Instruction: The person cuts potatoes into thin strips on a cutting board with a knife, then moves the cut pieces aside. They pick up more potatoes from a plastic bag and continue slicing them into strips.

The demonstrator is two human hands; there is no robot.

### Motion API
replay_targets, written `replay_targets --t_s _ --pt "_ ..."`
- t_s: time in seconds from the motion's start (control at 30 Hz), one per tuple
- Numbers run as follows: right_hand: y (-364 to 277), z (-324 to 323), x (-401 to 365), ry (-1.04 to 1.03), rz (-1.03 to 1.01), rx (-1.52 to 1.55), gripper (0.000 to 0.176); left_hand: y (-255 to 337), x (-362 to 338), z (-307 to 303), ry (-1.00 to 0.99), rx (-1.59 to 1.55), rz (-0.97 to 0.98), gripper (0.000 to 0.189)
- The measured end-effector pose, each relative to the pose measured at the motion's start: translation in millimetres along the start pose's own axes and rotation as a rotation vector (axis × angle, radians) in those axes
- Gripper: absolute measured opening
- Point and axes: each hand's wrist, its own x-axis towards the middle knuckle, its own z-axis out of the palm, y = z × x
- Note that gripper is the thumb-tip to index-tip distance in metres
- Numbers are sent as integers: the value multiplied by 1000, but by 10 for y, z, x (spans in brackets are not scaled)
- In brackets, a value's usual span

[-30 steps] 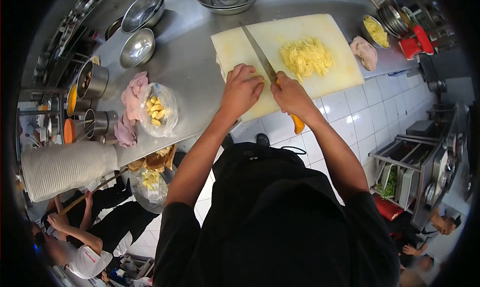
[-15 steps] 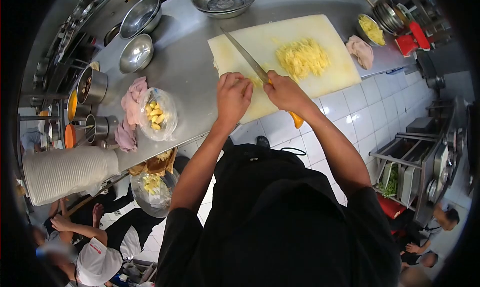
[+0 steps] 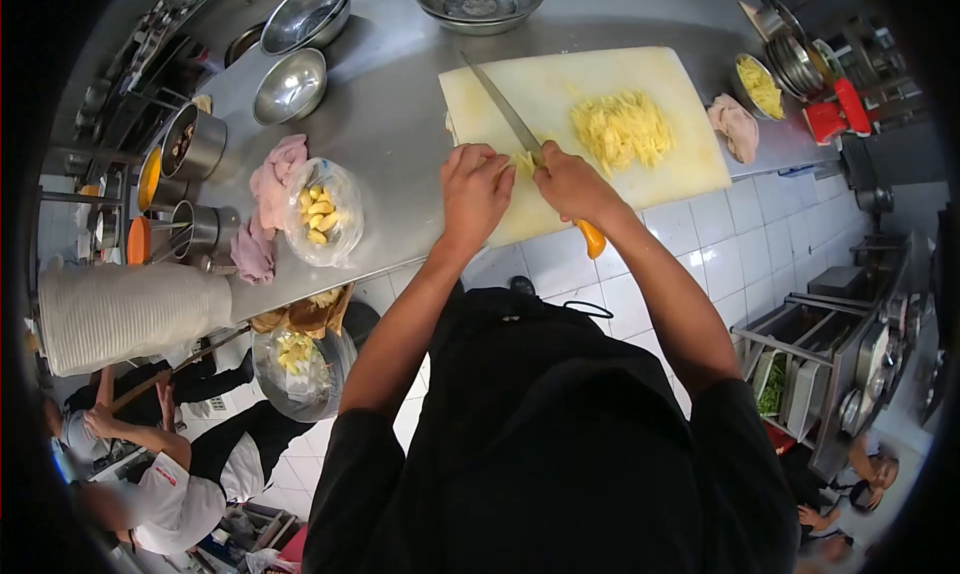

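My right hand is closed around the orange handle of a long kitchen knife. Its blade points away and to the left over the white cutting board. Fingers curled, my left hand presses at the board's near left part. Pale yellow vegetable slices show between its fingertips and the blade; the hand hides part of them. A pile of thin yellow shreds lies on the board, right of the knife.
Left stand a plastic bag of peeled yellow pieces, pink cloths, steel bowls and stacked lids. Right are another cloth and a bowl of shreds. A co-worker is at lower left.
The whole view has shifted a little, moving the board and table things slightly in the picture. Both hands keep nearly the same pose beside the knife and slices.
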Motion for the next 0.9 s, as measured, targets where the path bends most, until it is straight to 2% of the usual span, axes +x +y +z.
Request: replay_targets --t_s 0.2,0.33,0.47,0.7,0.8,0.9 --pt "-108 -181 -118 4 28 31 33 5 92 63 -11 11 -20 12" --pt "-126 -96 -176 73 9 88 32 -94 48 129 64 -58 -22 9" --pt "-186 9 -202 50 38 123 30 -94 44 125 33 -40 -62 10" --pt "-82 249 -76 60 44 58 27 -115 131 154 -19 -37 -66 9" --pt "71 377 0 132 -21 -47 25 -125 139 172 -47 -29 -62 9" --pt "44 406 21 153 -37 -17 25 -157 162 186 -53 -33 -41 9"
